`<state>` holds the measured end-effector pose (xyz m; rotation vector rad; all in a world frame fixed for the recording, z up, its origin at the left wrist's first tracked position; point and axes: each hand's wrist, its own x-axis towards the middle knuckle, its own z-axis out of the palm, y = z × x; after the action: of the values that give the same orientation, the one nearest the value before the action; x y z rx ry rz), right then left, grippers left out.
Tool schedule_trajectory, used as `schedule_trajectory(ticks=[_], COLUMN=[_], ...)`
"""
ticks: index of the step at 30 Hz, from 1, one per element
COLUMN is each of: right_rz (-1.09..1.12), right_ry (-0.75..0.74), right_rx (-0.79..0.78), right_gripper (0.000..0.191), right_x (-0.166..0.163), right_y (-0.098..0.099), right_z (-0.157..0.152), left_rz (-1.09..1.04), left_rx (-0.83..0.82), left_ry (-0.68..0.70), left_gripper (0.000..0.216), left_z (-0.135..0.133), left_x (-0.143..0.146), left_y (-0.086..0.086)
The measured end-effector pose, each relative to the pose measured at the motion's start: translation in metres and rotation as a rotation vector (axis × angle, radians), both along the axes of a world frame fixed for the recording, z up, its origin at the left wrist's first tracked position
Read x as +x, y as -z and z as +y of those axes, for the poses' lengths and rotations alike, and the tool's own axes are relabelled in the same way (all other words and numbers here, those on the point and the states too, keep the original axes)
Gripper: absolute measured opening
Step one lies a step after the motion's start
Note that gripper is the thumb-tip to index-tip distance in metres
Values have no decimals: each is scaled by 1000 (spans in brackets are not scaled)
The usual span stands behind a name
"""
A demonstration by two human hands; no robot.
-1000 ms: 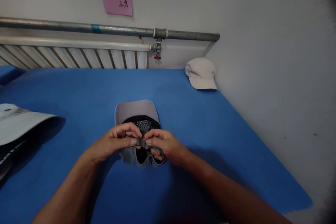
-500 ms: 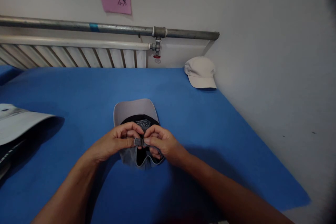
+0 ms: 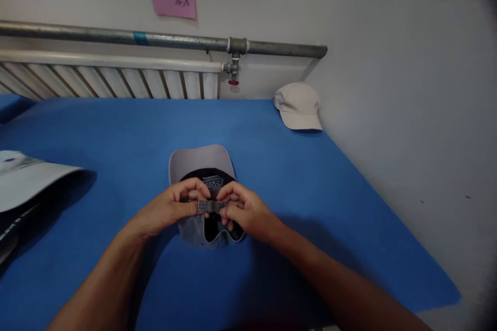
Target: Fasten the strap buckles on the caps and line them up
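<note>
A grey cap (image 3: 202, 165) lies upside down on the blue tabletop (image 3: 116, 129), brim away from the person. The left hand (image 3: 171, 209) and right hand (image 3: 244, 212) both pinch its strap (image 3: 207, 206), grips clenched on it.

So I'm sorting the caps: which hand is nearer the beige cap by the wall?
Right. The right hand lies below and left of the beige cap, pinching the grey cap's strap; the left hand is farther left.
</note>
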<state>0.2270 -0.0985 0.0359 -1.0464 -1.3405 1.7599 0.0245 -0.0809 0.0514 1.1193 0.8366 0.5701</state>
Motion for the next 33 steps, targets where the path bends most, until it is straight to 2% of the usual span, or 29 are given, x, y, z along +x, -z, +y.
schedule_trajectory(ticks=[5, 10, 13, 19, 24, 27, 33], right_rz=[84, 4, 3, 40, 39, -35, -225], right_ry=[-18, 23, 22, -36, -30, -34, -8], right_rx=[-30, -50, -82, -11, 7, 102, 443], right_gripper=[18, 20, 22, 18, 14, 11, 15], right_x=[-3, 3, 6, 4, 5, 5, -1], right_y=[-1, -4, -3, -4, -6, -8, -5], right_z=[-1, 2, 4, 1, 1, 0, -4], left_rz=[-3, -2, 6, 54, 65, 107, 104], left_rx=[20, 42, 30, 7, 28, 44, 77], left_ry=[36, -17, -4, 74, 57, 59, 35], left_gripper=[15, 15, 17, 19, 21, 19, 19], left_z=[-1, 1, 1, -2, 0, -1, -2], left_x=[1, 0, 1, 2, 0, 0, 5], left_y=[-1, -2, -2, -3, -2, -1, 1])
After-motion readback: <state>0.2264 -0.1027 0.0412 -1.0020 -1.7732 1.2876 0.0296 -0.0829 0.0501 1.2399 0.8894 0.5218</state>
